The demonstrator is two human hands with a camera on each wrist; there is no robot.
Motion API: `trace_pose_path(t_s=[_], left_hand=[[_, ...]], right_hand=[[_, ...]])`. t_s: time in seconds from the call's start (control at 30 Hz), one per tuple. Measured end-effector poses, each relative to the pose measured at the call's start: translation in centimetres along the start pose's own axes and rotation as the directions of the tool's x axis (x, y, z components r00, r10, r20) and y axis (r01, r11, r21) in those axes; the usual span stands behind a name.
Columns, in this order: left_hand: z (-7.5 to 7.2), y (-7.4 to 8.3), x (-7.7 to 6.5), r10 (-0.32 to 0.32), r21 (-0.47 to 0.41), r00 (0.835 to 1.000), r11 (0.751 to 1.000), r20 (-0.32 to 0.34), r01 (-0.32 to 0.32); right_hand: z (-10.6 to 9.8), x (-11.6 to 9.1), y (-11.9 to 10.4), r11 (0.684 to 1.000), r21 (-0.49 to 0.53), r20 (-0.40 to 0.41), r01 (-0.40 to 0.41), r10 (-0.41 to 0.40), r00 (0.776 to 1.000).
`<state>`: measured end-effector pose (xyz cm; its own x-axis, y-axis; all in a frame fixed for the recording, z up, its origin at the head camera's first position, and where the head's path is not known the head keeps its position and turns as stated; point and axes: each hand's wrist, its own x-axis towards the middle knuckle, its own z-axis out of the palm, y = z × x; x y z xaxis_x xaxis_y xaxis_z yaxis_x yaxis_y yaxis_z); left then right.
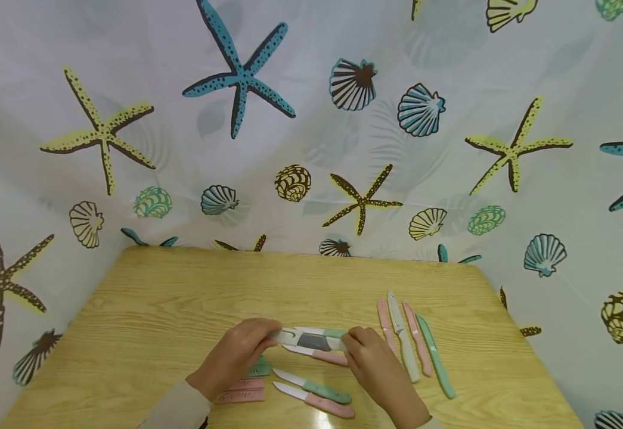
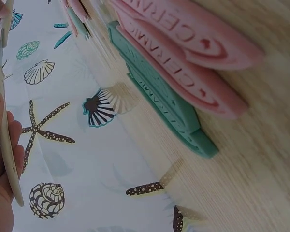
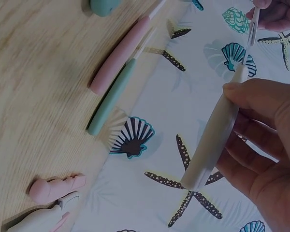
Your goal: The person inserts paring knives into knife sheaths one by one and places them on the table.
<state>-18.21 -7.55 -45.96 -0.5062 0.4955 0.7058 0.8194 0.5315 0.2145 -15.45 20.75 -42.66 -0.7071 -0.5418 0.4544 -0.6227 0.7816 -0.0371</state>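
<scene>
Up off the table, a knife with a cream handle (image 3: 215, 133) is held level between both hands. My right hand (image 1: 371, 363) grips that handle, thumb along its side. My left hand (image 1: 238, 354) pinches a cream sheath (image 2: 8, 150) at the blade end. A stretch of grey blade (image 1: 313, 341) shows between sheath and handle; whether its tip is inside the sheath I cannot tell. Below lie knives with white blades, among them a green-handled knife (image 1: 327, 391) and a pink-handled knife (image 1: 329, 407).
Near my left hand lie pink sheaths (image 2: 198, 63) and green sheaths (image 2: 169, 106) with raised lettering. To the right of my right hand, several more knives spread in a fan, including a cream one (image 1: 409, 354) and a green one (image 1: 440, 369). A patterned cloth (image 1: 311, 131) hangs behind the wooden table (image 1: 182, 286).
</scene>
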Motion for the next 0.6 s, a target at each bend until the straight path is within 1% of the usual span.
trace_pose_path(t_s=[0.13, 0.27, 0.5, 0.6], left_hand=[[0.08, 0.13, 0.06, 0.008, 0.005, 1.0, 1.0, -0.005, -0.008], [0.09, 0.31, 0.16, 0.007, -0.014, 1.0, 1.0, -0.007, -0.007], [-0.06, 0.72, 0.42, 0.006, -0.012, 1.0, 1.0, -0.002, -0.006], [-0.09, 0.85, 0.48, 0.007, -0.009, 1.0, 1.0, -0.003, -0.007]], right_hand=[[0.0, 0.09, -0.15, 1.0, -0.003, 0.0, 0.0, 0.0, 1.0], [-0.03, 0.27, -0.35, 1.0, 0.004, 0.0, 0.001, -0.001, 1.0], [0.14, 0.62, -0.41, 0.999, 0.007, -0.033, 0.04, -0.04, 0.999], [0.23, 0.72, -0.42, 0.999, 0.015, -0.035, 0.049, -0.049, 0.998]])
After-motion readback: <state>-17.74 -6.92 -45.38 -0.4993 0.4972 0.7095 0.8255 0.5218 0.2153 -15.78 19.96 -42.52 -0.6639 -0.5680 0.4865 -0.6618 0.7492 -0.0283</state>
